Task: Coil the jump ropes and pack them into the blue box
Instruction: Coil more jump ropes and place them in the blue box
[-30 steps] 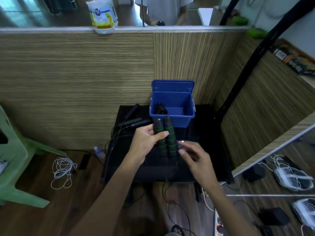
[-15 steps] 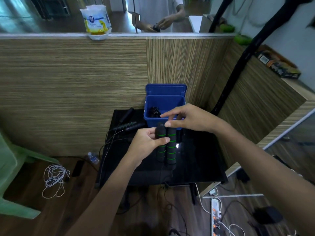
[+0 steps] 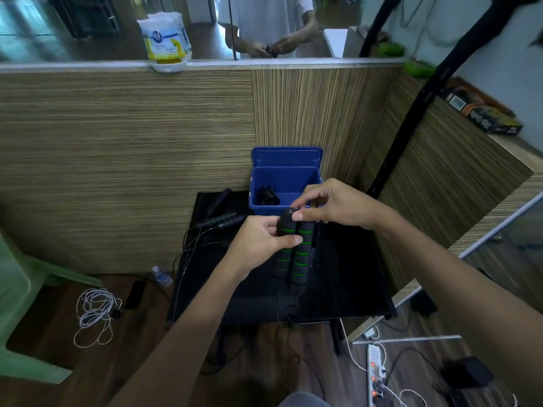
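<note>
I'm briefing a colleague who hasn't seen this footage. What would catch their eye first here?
Front and centre, the left hand grips a pair of black foam handles with green rings, held side by side above the black table, while the right hand pinches at their top ends. Just behind stands the open blue box with a dark coiled rope already in its left corner.

— What colour are the handles [image 3: 293, 251]?
— Black foam, ringed with thin bright green bands.
— And the box [image 3: 286, 183]?
— Solid blue, lid as well, with a black coil [image 3: 266, 196] inside.
— The table [image 3: 346, 277]?
— Glossy black. Behind it, a partition [image 3: 123, 160] in fine tan and brown stripes; on the brown wood floor [image 3: 55, 380], a white cable [image 3: 95, 314] beside a pale green chair [image 3: 20, 289].
</note>
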